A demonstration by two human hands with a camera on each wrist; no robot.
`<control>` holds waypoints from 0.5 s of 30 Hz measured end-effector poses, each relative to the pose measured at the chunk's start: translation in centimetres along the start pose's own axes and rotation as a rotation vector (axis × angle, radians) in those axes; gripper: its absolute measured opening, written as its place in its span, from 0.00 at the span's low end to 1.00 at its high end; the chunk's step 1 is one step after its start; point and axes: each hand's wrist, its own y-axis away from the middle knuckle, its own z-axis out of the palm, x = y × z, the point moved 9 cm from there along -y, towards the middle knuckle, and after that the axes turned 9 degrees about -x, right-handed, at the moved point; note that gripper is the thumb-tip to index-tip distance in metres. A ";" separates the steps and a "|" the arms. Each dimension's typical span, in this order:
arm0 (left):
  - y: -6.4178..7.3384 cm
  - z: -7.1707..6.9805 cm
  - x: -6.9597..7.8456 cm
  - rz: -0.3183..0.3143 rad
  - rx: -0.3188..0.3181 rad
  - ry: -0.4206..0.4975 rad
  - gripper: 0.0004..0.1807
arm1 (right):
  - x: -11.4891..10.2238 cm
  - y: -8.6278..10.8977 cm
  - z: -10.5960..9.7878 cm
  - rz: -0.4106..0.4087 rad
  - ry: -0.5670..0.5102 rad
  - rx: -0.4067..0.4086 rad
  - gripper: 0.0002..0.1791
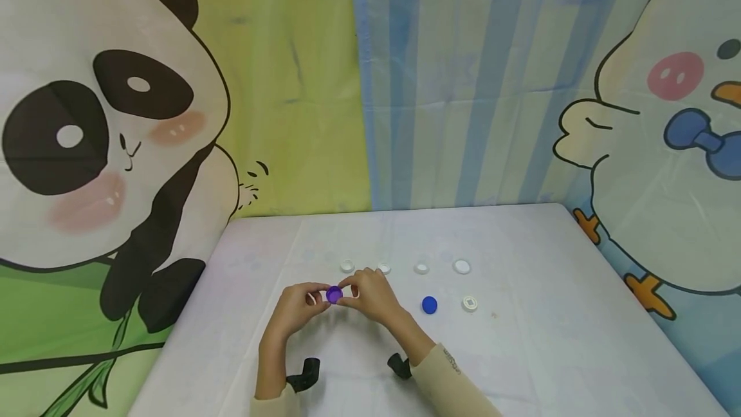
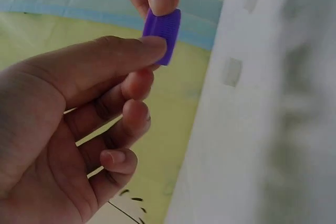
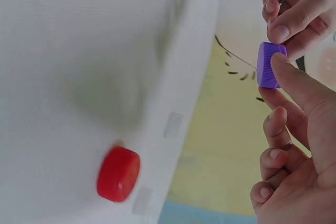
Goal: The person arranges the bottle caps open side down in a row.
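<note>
A purple bottle cap (image 1: 334, 295) with ribbed sides is held up between both hands, its hollow side facing the head camera. My left hand (image 1: 298, 309) pinches its left edge between thumb and fingertip, the other fingers loosely bent in the left wrist view. From the opposite side, my right hand (image 1: 373, 296) grips the cap with thumb and index finger. Seen close, the purple cap (image 3: 266, 65) hangs above the white tabletop. A red bottle cap (image 3: 118, 174) lies on the table in the right wrist view; it does not show in the head view.
To the right of my hands lie a blue cap (image 1: 429, 305) and a white cap with a square centre (image 1: 469, 304). Farther back is a row of pale round pieces, including a ring-like one (image 1: 462, 267). Printed curtains rise behind the white table (image 1: 550, 352).
</note>
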 end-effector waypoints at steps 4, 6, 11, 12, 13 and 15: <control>0.4 -0.7 2.1 0.070 0.026 0.031 0.12 | -0.3 1.2 -2.1 -0.031 -0.049 0.068 0.16; 0.7 -1.0 3.1 0.091 0.037 0.042 0.12 | -0.4 1.9 -3.1 -0.048 -0.071 0.104 0.16; 1.2 -1.2 5.7 0.161 0.053 0.082 0.13 | -0.5 4.0 -5.3 -0.080 -0.127 0.182 0.16; 1.4 -1.2 6.4 0.191 0.056 0.090 0.13 | -0.5 4.5 -5.8 -0.089 -0.138 0.197 0.16; 1.5 -1.2 7.2 0.225 0.059 0.097 0.13 | -0.6 5.0 -6.2 -0.100 -0.153 0.213 0.16; 1.9 -1.0 8.7 0.298 0.068 0.102 0.13 | -0.7 6.1 -7.1 -0.131 -0.180 0.249 0.15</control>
